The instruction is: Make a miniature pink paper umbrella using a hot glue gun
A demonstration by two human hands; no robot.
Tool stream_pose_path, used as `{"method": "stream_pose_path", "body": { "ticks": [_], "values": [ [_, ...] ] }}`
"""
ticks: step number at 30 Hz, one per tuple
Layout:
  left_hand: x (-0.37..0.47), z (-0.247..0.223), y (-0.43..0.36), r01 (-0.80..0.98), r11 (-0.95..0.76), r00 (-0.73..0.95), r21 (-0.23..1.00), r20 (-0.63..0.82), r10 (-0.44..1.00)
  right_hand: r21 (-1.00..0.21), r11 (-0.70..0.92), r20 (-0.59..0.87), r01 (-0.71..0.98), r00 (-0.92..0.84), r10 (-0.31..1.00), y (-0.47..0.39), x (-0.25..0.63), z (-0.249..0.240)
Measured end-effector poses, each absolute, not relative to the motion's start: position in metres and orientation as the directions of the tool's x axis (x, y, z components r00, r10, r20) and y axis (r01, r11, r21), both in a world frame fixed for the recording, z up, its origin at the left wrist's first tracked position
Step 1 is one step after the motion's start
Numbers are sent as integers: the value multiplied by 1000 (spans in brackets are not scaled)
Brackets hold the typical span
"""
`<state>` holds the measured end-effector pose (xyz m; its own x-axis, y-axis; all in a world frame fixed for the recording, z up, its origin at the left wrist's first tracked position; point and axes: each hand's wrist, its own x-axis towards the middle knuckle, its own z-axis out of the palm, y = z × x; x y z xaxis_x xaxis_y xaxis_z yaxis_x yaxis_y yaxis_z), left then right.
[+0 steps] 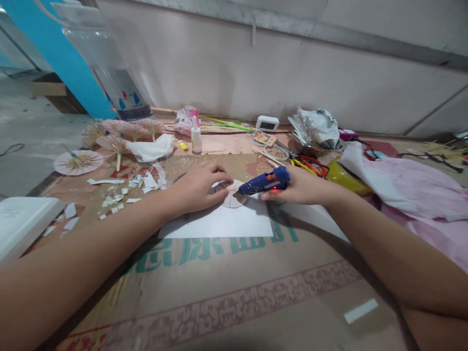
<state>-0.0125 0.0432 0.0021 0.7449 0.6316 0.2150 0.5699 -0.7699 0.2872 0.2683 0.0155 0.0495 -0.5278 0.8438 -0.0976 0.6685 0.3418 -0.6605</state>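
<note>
My right hand is wrapped round a blue hot glue gun, and a small red light glows near its grip. The gun's nozzle points left, at the middle of a small pale paper umbrella with thin ribs. At the umbrella's left edge my left hand grips it between thumb and bent fingers; part of the rim is hidden by them. Under the umbrella lies a sheet of white paper on printed cardboard.
Finished-looking paper umbrellas stand at the back left, near a large clear plastic jug. White scraps lie left. Behind are a glue bottle, a small digital clock and scissors. Pink-white cloth lies right.
</note>
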Motion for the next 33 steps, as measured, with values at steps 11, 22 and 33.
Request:
{"method": "stream_pose_path", "body": {
  "ticks": [11,22,33],
  "values": [
    [-12,3,43,575,-768,743,281,215,634,-579,380,-109,721,-530,841,10,266,53],
    [-12,2,42,579,-761,736,292,214,642,-411,550,3,727,-602,798,-2,258,64],
    [-12,0,43,572,-767,738,290,226,636,-431,504,-53,748,-579,814,-2,257,67]
  ]
}}
